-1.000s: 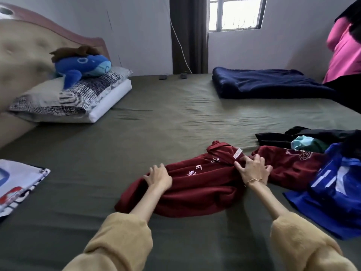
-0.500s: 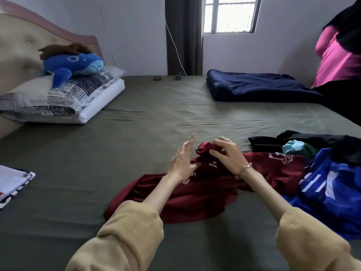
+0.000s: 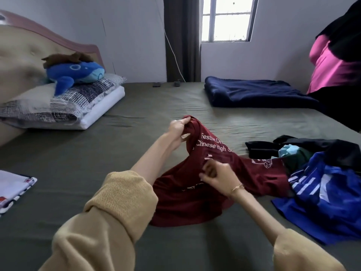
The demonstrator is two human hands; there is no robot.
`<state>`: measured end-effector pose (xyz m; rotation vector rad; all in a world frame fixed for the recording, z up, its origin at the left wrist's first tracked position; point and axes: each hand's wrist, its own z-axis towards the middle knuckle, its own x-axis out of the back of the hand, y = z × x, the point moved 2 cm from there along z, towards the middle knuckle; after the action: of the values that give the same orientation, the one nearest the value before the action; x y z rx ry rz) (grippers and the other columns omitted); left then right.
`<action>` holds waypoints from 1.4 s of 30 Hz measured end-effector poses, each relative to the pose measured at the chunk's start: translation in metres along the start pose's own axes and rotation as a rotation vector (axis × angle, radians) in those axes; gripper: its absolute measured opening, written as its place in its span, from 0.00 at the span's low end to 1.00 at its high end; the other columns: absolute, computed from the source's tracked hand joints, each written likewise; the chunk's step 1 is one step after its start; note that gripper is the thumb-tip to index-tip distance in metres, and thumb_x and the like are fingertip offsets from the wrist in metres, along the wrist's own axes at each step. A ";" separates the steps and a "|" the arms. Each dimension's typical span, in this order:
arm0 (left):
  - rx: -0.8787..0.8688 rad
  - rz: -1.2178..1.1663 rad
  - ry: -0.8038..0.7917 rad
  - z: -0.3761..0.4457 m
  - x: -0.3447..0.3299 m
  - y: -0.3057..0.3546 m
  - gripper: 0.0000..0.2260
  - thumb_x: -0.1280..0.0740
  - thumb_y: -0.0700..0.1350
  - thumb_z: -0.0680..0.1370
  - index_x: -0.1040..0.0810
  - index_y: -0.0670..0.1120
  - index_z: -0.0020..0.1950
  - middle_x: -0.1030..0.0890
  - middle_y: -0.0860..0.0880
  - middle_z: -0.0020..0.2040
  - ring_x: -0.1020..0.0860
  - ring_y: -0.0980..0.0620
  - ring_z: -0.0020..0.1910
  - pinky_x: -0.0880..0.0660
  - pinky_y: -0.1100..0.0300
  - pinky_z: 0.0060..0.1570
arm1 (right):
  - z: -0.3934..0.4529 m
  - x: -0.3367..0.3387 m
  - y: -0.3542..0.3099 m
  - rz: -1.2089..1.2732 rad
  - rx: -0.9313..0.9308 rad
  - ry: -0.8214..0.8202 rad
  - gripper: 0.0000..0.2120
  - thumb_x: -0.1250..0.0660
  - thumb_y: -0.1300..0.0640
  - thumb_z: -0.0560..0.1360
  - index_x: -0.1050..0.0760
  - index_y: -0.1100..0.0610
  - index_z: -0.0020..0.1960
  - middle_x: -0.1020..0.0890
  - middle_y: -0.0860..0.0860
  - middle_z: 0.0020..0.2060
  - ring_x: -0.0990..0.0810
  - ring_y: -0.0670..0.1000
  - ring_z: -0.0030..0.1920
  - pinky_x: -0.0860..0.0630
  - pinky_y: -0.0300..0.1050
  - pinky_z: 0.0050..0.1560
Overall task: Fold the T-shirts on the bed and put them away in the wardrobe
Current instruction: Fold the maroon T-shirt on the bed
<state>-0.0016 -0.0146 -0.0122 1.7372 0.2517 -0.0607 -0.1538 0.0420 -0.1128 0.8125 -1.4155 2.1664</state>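
The dark red cotton T-shirt with white lettering (image 3: 213, 178) is bunched in both hands above the olive-green bedsheet (image 3: 97, 163), its lower part still resting on the sheet. The left hand (image 3: 178, 129) pinches an upper edge between thumb and curled fingers and lifts it away from the body. The right hand (image 3: 216, 178), nearer the body and lower, has its fingers curled into the cloth at mid-shirt. The garment runs slantwise from the raised left grip down toward the person's right, so spreading it flat probably means drawing the two grips apart along that line. Just beside it to the right lies a pile of unfolded clothes: a blue shirt with white stripes (image 3: 320, 202) and black garments (image 3: 297, 147). Farther off lie a folded navy blanket (image 3: 254, 92), patterned pillows (image 3: 64, 106) bearing a blue plush whale (image 3: 76, 74), and a window (image 3: 226, 18).
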 end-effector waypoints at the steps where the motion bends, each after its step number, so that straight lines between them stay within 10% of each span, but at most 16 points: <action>1: 0.000 -0.058 0.009 0.000 0.006 0.005 0.10 0.37 0.42 0.79 0.30 0.47 0.38 0.28 0.49 0.34 0.29 0.55 0.32 0.30 0.62 0.33 | 0.000 -0.014 -0.001 -0.048 -0.125 -0.069 0.22 0.26 0.43 0.65 0.29 0.51 0.52 0.21 0.45 0.43 0.22 0.44 0.43 0.25 0.47 0.48; 4: -0.025 -0.139 0.006 -0.001 0.029 0.017 0.09 0.34 0.43 0.78 0.29 0.46 0.38 0.24 0.50 0.31 0.27 0.54 0.34 0.29 0.58 0.39 | 0.017 -0.046 -0.010 -0.016 -0.409 -0.020 0.37 0.28 0.37 0.65 0.34 0.57 0.65 0.25 0.53 0.59 0.25 0.56 0.60 0.28 0.50 0.58; 11: -0.187 -0.363 0.390 0.011 0.135 0.050 0.08 0.32 0.39 0.76 0.29 0.44 0.40 0.24 0.48 0.36 0.23 0.54 0.28 0.25 0.63 0.27 | 0.086 -0.053 -0.042 0.416 -0.321 0.148 0.09 0.34 0.63 0.75 0.23 0.62 0.54 0.21 0.57 0.46 0.23 0.53 0.50 0.31 0.42 0.49; 15: -0.289 -0.513 0.610 0.006 0.205 0.048 0.09 0.34 0.34 0.76 0.27 0.43 0.39 0.23 0.47 0.38 0.22 0.52 0.35 0.24 0.62 0.35 | 0.119 -0.057 -0.068 0.290 -0.139 0.268 0.10 0.35 0.71 0.72 0.26 0.63 0.52 0.20 0.55 0.47 0.23 0.50 0.47 0.29 0.38 0.51; 19: -0.194 -0.513 0.721 0.002 0.257 0.001 0.13 0.38 0.28 0.75 0.28 0.45 0.38 0.22 0.51 0.26 0.25 0.55 0.30 0.27 0.61 0.38 | 0.106 -0.103 -0.081 0.045 -0.049 0.123 0.10 0.35 0.72 0.68 0.21 0.60 0.43 0.21 0.54 0.41 0.22 0.54 0.42 0.31 0.39 0.48; 22: 0.028 -0.279 0.753 -0.002 0.275 -0.049 0.14 0.40 0.27 0.74 0.31 0.44 0.34 0.27 0.47 0.27 0.32 0.53 0.30 0.32 0.62 0.29 | 0.072 -0.143 -0.086 0.000 -0.010 -0.309 0.10 0.34 0.70 0.68 0.20 0.58 0.42 0.22 0.47 0.34 0.26 0.43 0.32 0.30 0.34 0.41; 24: 0.136 -0.186 0.752 -0.008 0.275 -0.074 0.11 0.40 0.28 0.74 0.30 0.42 0.37 0.29 0.46 0.34 0.31 0.52 0.33 0.32 0.61 0.26 | 0.049 -0.169 -0.091 -0.049 -0.029 -0.579 0.01 0.31 0.62 0.72 0.21 0.58 0.43 0.21 0.48 0.36 0.26 0.40 0.31 0.30 0.30 0.35; 29: 0.263 0.076 0.729 -0.011 0.268 -0.112 0.21 0.35 0.31 0.71 0.30 0.35 0.64 0.24 0.42 0.61 0.25 0.42 0.60 0.27 0.53 0.58 | 0.022 -0.208 -0.106 -0.253 -0.276 -0.638 0.29 0.38 0.29 0.68 0.23 0.57 0.40 0.16 0.53 0.40 0.18 0.52 0.38 0.21 0.44 0.42; 34: 0.406 0.400 0.521 -0.024 0.250 -0.128 0.07 0.33 0.37 0.73 0.26 0.39 0.50 0.24 0.45 0.42 0.25 0.49 0.36 0.27 0.60 0.35 | 0.020 -0.214 -0.113 -0.286 -0.204 -0.671 0.10 0.31 0.50 0.71 0.26 0.52 0.34 0.16 0.56 0.47 0.18 0.55 0.48 0.22 0.46 0.47; 37: 0.438 0.511 0.341 -0.029 0.235 -0.137 0.06 0.36 0.37 0.76 0.26 0.44 0.39 0.25 0.48 0.38 0.29 0.54 0.31 0.32 0.62 0.31 | 0.022 -0.193 -0.109 -0.227 -0.131 -0.680 0.15 0.33 0.56 0.72 0.33 0.52 0.29 0.16 0.58 0.43 0.20 0.51 0.41 0.25 0.41 0.41; 42: 0.464 0.347 0.134 -0.036 0.198 -0.136 0.13 0.41 0.44 0.81 0.27 0.43 0.64 0.22 0.49 0.52 0.24 0.51 0.48 0.31 0.60 0.45 | 0.030 -0.130 -0.082 -0.006 -0.225 -0.448 0.11 0.32 0.68 0.69 0.28 0.55 0.34 0.24 0.49 0.30 0.25 0.46 0.32 0.28 0.26 0.30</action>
<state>0.1604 0.0690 -0.1729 2.2274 0.0282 0.2708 0.0005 0.0413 -0.1360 1.2627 -1.8240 1.8437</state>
